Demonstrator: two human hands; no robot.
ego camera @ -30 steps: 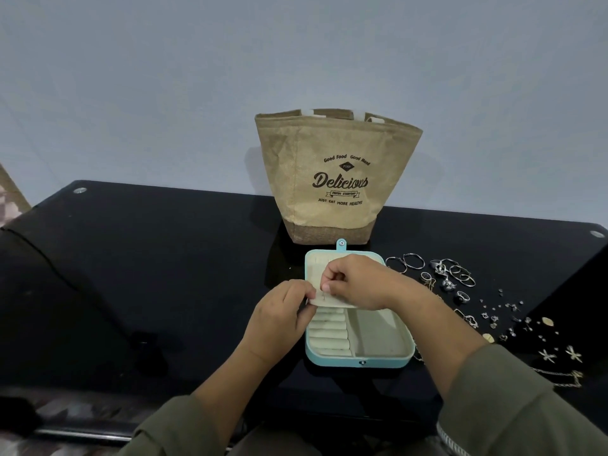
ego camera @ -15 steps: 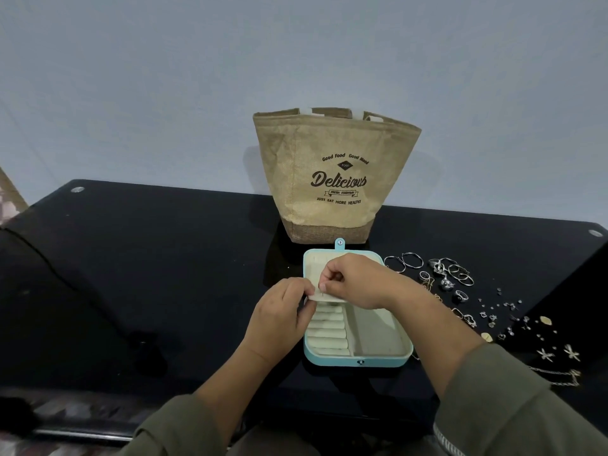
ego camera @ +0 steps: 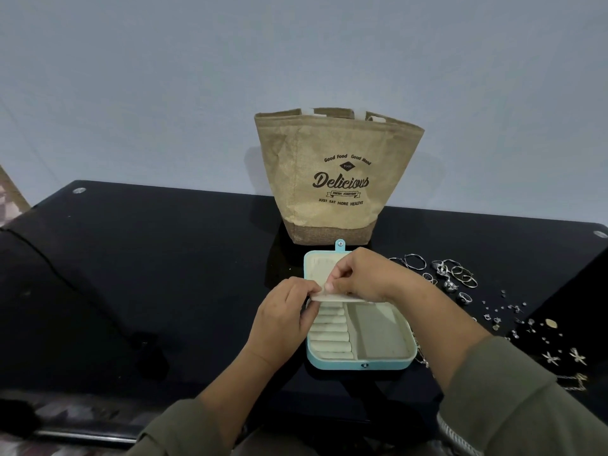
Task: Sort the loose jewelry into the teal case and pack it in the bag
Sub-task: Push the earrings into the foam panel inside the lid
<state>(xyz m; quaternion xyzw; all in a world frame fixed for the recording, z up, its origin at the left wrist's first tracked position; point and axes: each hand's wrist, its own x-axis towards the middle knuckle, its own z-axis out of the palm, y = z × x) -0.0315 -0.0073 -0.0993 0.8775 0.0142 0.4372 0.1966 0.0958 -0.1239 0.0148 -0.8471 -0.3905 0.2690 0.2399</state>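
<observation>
A person works over an open teal case [ego camera: 332, 364] on a black glass table [ego camera: 164, 274], both hands meeting above the hinge line, where a cream flap [ego camera: 333, 297] lies between lid and tray. The left hand [ego camera: 283, 320] has its fingers curled, thumb and forefinger pinching the flap's left edge. The right hand [ego camera: 362, 274] pinches the same flap just beside it, fingers bent tight; whether a small piece is caught between them cannot be told. The case sits just in front of a tan bag [ego camera: 339, 143] printed "Delicious", which stands upright and open at the top. The loose jewelry [ego camera: 455, 274], hoops, rings, studs and star-shaped pieces, lies scattered on the table to the right of the case, none of it visibly in the tray. The ring rolls [ego camera: 329, 335] and the open compartment [ego camera: 378, 330] beside them look bare, so the sorting appears to be at its start. The step in hand seems to be readying the flap. Doing it well likely means keeping the left-hand pinch steady so the thin panel stays taut, working lightly to avoid creasing it, and keeping the right sleeve [ego camera: 513, 399] off the small studs close by.
</observation>
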